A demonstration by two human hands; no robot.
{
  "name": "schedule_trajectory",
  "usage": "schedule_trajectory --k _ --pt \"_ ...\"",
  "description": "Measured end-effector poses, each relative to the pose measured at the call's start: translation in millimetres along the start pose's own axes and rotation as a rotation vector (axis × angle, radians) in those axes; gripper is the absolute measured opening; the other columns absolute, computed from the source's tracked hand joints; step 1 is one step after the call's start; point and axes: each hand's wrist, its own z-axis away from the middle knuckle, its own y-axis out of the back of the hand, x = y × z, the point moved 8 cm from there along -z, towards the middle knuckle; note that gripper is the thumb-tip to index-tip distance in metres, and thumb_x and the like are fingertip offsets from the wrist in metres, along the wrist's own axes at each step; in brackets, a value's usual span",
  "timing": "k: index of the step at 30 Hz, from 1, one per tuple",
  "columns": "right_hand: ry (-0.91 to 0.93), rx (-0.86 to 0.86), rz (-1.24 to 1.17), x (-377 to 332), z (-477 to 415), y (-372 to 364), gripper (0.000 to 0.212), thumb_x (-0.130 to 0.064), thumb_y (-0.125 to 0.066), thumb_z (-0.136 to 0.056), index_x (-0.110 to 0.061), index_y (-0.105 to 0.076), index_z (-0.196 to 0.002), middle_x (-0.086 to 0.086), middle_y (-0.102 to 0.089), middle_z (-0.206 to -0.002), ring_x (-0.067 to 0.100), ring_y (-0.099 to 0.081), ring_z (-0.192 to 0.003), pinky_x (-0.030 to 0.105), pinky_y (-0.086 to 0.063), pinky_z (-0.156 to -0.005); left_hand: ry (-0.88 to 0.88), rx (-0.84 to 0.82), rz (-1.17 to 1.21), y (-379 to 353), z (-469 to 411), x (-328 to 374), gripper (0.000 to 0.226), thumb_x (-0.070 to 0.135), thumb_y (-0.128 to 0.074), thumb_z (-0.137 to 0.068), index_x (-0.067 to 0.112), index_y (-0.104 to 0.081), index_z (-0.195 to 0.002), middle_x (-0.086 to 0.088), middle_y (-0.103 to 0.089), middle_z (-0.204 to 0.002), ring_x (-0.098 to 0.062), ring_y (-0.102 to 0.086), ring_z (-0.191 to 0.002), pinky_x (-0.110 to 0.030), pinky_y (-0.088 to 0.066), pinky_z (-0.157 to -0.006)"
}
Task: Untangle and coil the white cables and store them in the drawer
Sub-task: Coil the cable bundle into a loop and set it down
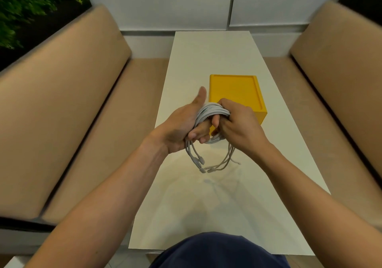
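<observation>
The white cables (210,111) hang mid-frame as a coil over the desk (227,195). The left hand (182,127) hooks its curled fingers through the loop, thumb out, seemingly as a former. The right hand (237,127) clenches the turns, probably so they don't spring apart. Plug ends dangle below. The yellow drawer box (235,90) stands just behind, its front hidden. Bare desk lies toward the bottom of the frame.

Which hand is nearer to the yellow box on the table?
Right. The right hand is just in front of the yellow box, overlapping its near face; the left hand is farther off, to its left.
</observation>
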Motion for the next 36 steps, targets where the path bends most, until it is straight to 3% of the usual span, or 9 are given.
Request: schedule_trajectory --k 8,12,16,20,22,24,27,30,36 --pt "-0.131 0.025 0.055 10 -2 -2 0.041 -0.031 -0.045 -0.097 -0.021 -0.046 -0.057 -0.002 -0.05 -0.054 0.013 -0.04 -0.054 0.044 -0.035 -0.061 0.001 -0.222 0.173 -8 5 -9 0.057 0.046 -0.032 -0.105 0.001 -0.066 -0.102 -0.013 -0.072 -0.082 -0.022 -0.071 -0.072 -0.033 -0.057 -0.083" --pt "0.039 -0.005 0.217 -2 -2 0 0.009 -0.013 -0.048 -0.096 -0.021 -0.049 -0.094 0.004 -0.057 -0.066 0.026 -0.053 -0.061 0.038 -0.034 -0.051 0.015 -0.169 0.175 -10 1 -13 0.071 0.057 -0.016 -0.106 0.003 -0.061 -0.097 -0.011 -0.062 -0.057 -0.019 -0.058 -0.049 -0.036 -0.049 -0.078" --pt "0.122 -0.069 0.361 -7 -3 -1 0.013 -0.013 -0.051 -0.097 -0.017 -0.049 -0.109 0.006 -0.061 -0.078 0.033 -0.056 -0.072 0.042 -0.045 -0.057 -0.026 -0.232 0.084 -11 2 -8 0.065 0.045 -0.015 -0.111 0.001 -0.063 -0.105 -0.004 -0.052 -0.047 -0.013 -0.045 -0.041 -0.034 -0.047 -0.08" --pt "0.025 -0.17 0.163 -10 0 -4 0.015 -0.023 -0.05 -0.1 -0.023 -0.062 -0.091 -0.021 -0.074 -0.101 0.011 -0.067 -0.095 0.037 -0.056 -0.081 -0.062 -0.336 0.174 -14 5 -11 0.045 0.029 -0.032 -0.107 -0.001 -0.064 -0.115 -0.007 -0.071 -0.074 -0.016 -0.067 -0.064 -0.036 -0.046 -0.079" --pt "-0.032 -0.152 -0.001 -6 -1 -2 0.034 -0.026 -0.049 -0.098 -0.023 -0.071 -0.072 -0.018 -0.078 -0.101 0.008 -0.071 -0.102 0.045 -0.055 -0.096 -0.076 -0.385 0.253 -18 6 -11 0.041 0.025 -0.038 -0.105 -0.002 -0.066 -0.118 -0.011 -0.074 -0.086 -0.019 -0.072 -0.076 -0.032 -0.055 -0.079" --pt "0.061 -0.138 0.086 -13 1 1 0.034 -0.03 -0.048 -0.096 -0.032 -0.07 -0.07 -0.006 -0.08 -0.096 0.017 -0.074 -0.096 0.046 -0.057 -0.088 -0.057 -0.422 0.299 -21 9 -11 0.042 0.024 -0.037 -0.105 -0.004 -0.065 -0.119 -0.015 -0.075 -0.091 -0.023 -0.074 -0.081 -0.032 -0.058 -0.082" --pt "0.147 -0.113 0.389 -14 2 1 0.03 -0.05 -0.045 -0.092 -0.029 -0.067 -0.092 0.005 -0.077 -0.093 0.032 -0.069 -0.089 0.045 -0.057 -0.071 0.014 -0.409 0.245 -21 10 -13 0.049 0.029 -0.03 -0.105 -0.002 -0.068 -0.113 -0.013 -0.072 -0.073 -0.022 -0.068 -0.064 -0.035 -0.052 -0.086" --pt "0.142 -0.047 0.559 -7 -1 7 0.017 -0.031 -0.056 -0.099 -0.022 -0.069 -0.106 0.006 -0.072 -0.087 0.034 -0.064 -0.086 0.038 -0.048 -0.065 0.067 -0.296 0.098 -18 5 -18 0.066 0.048 -0.024 -0.109 0.001 -0.07 -0.103 -0.005 -0.05 -0.045 -0.015 -0.046 -0.044 -0.035 -0.048 -0.083" --pt "0.09 -0.007 0.384 6 0 6 0.014 -0.021 -0.062 -0.093 -0.021 -0.076 -0.092 0.007 -0.073 -0.079 0.033 -0.064 -0.078 0.042 -0.053 -0.062 0.098 -0.207 -0.095 -16 5 -19 0.049 0.044 -0.041 -0.104 0.007 -0.067 -0.086 0.0 -0.044 -0.04 -0.011 -0.041 -0.04 -0.036 -0.045 -0.08"
